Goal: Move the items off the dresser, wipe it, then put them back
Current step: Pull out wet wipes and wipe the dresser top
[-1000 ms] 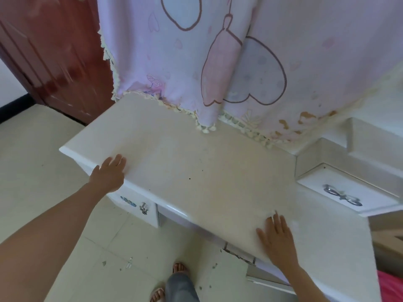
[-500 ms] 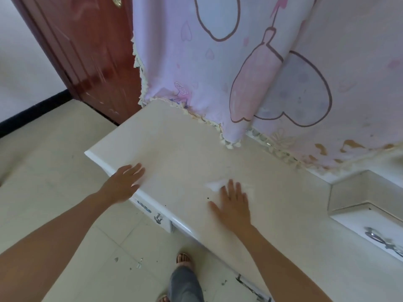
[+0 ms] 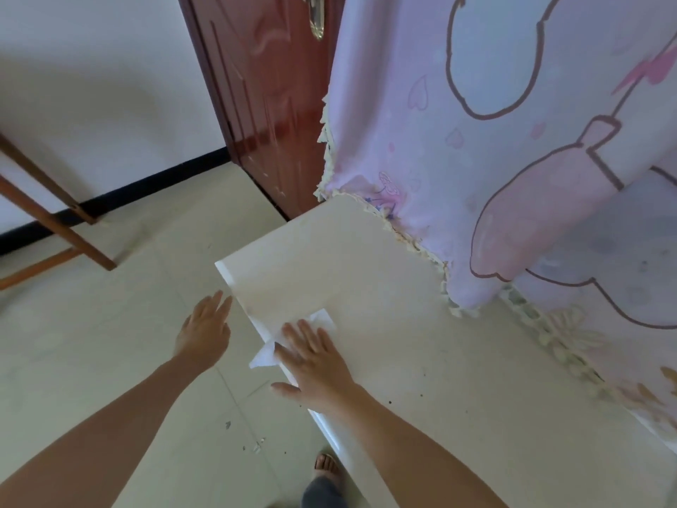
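Cream dresser top, glossy, with a rounded front edge; its left corner lies in view and no items stand on the visible part. Small dark specks are scattered on the surface near the right forearm. White tissue: lies at the front left edge of the dresser, one corner showing past the fingertips, another hanging over the front edge. Right hand: flat, palm down, fingers straight and spread, pressing on the tissue; the thumb reaches out beyond the dresser's front edge. Left hand: open, fingers straight and together, holding nothing, over the floor just beside the dresser's left front corner; whether the fingertips touch the edge cannot be told. Pink cloth: printed with hearts and outlined shapes, trimmed with a cream fringe, hanging behind the dresser with its lower hem resting on the back of the top. Dark red door with a metal handle, left of the cloth. Pale tiled floor, with a few bits of debris near the dresser front. Black skirting along a white wall. Brown wooden frame, at the far left. One sandalled foot, below the dresser edge.
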Demonstrator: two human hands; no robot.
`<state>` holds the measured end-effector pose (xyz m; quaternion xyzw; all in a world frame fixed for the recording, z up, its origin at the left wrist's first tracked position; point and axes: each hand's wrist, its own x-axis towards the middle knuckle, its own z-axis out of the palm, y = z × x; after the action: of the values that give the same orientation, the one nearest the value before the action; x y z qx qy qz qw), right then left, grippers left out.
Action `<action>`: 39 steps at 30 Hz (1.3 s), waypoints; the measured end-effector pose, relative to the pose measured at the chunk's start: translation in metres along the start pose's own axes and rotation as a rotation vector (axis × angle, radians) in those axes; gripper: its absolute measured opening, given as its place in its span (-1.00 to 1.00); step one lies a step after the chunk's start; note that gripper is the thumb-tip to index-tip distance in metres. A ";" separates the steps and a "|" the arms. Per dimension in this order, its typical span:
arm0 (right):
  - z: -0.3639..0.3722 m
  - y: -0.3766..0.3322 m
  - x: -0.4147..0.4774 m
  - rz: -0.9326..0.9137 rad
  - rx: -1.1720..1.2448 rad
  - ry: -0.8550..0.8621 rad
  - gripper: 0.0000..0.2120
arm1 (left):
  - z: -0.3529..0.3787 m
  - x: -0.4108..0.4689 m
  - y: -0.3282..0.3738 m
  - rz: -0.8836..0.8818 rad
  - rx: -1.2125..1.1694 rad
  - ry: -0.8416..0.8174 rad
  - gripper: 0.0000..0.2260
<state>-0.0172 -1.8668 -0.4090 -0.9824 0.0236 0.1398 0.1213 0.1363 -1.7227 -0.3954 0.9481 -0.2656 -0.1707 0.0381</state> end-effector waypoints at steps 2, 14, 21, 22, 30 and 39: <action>-0.012 0.013 0.015 0.023 0.081 0.003 -0.43 | -0.003 0.000 -0.001 -0.034 -0.010 0.001 -0.53; -0.058 0.172 -0.012 0.756 0.256 0.048 -0.40 | -0.019 0.002 0.013 -0.009 -0.106 0.059 -0.53; -0.044 0.047 0.070 0.320 0.125 0.041 -0.35 | -0.025 0.023 -0.013 -0.066 -0.191 0.064 -0.53; -0.041 0.027 0.077 0.234 0.121 0.010 -0.35 | -0.026 0.028 -0.017 -0.082 -0.216 0.067 -0.54; -0.072 0.073 0.136 0.377 0.134 0.008 -0.42 | -0.030 0.066 -0.031 0.003 -0.282 0.062 -0.53; -0.110 0.136 0.198 0.674 0.245 0.023 -0.38 | -0.029 0.099 -0.057 0.142 -0.263 0.042 -0.24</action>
<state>0.1911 -2.0285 -0.3931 -0.8992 0.3644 0.1568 0.1848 0.2534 -1.7253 -0.4069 0.9171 -0.3066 -0.1811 0.1794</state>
